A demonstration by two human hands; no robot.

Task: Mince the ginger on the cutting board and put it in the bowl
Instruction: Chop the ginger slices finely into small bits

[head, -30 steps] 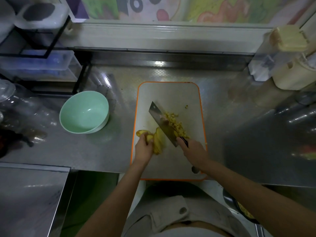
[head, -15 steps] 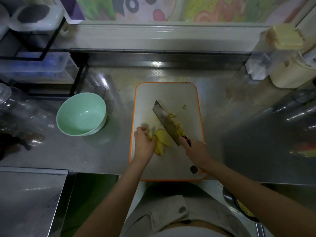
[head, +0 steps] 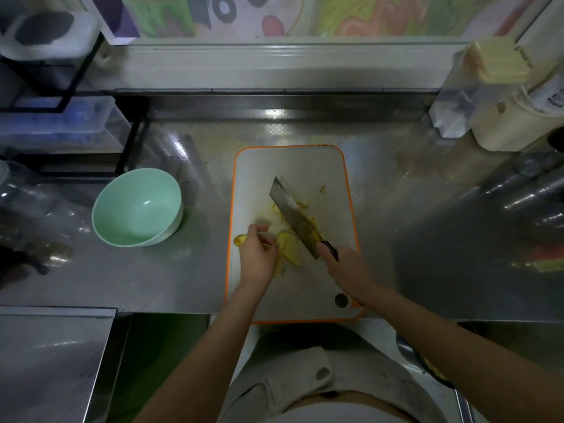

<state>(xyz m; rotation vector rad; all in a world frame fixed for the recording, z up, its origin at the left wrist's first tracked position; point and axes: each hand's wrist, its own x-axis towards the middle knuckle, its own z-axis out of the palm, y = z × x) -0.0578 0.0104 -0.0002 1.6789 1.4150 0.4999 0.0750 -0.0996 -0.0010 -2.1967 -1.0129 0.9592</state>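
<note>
Since slices need steadying, our left hand (head: 258, 256) pinches the ginger (head: 290, 251) beside the cleaver (head: 294, 216), gripped at its handle by our right hand (head: 346, 268); bowl (head: 137, 206) sits nr the cutting board (head: 305, 161), ready.

Single head-worn wide-angle view. Looks forward and steeply down onto the counter (head: 396, 239), almost vertical over the cutting board (head: 290, 166), dead centre and close. Left hand (head: 258, 257) and right hand (head: 346, 270) coming in from the bottom edge, own shirt (head: 290, 377) filling bottom centre. Bowl (head: 137, 206) mid-frame, left of the board. Top edge reaching the back ledge (head: 274, 65) and painted wall (head: 366, 13). Heavy fisheye bowing at the sides: rack (head: 76, 71) far left, containers (head: 503, 123) far right. Dim exposure.
</note>
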